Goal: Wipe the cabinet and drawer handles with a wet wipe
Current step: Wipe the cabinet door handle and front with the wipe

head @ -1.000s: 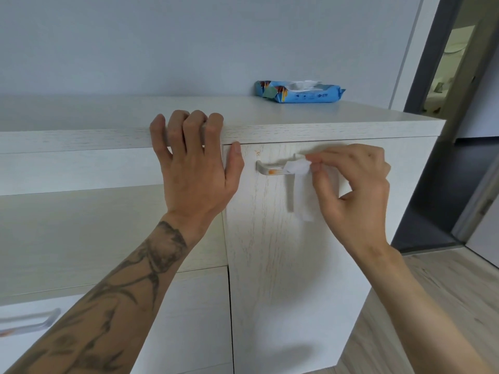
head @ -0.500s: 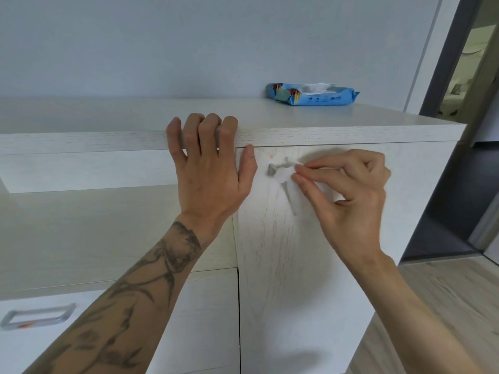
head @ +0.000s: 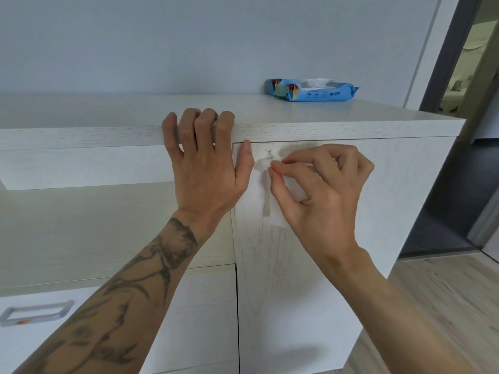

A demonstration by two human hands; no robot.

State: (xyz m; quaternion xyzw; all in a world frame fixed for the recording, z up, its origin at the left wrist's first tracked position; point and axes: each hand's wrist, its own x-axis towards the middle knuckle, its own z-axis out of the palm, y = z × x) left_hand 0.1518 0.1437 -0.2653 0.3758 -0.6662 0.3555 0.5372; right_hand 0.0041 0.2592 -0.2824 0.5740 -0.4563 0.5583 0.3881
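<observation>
My right hand [head: 321, 190] pinches a white wet wipe [head: 263, 166] and presses it around the left end of the cabinet door's handle, which the wipe and my fingers hide. The wipe's loose end hangs down the white door [head: 283, 279]. My left hand [head: 208, 160] lies flat on the cabinet front with its fingers hooked over the top edge [head: 81, 136], thumb beside the wipe. A grey metal drawer handle [head: 35, 313] with an orange smear shows at the lower left.
A blue pack of wet wipes [head: 310, 90] lies on the cabinet top near the wall. An open shelf recess [head: 81, 211] sits left of the door. A dark doorway [head: 459, 130] and wooden floor [head: 445, 292] are to the right.
My right hand has slid the wipe leftward along the door handle, from its middle to its left end. The left hand has kept its grip on the cabinet's top edge.
</observation>
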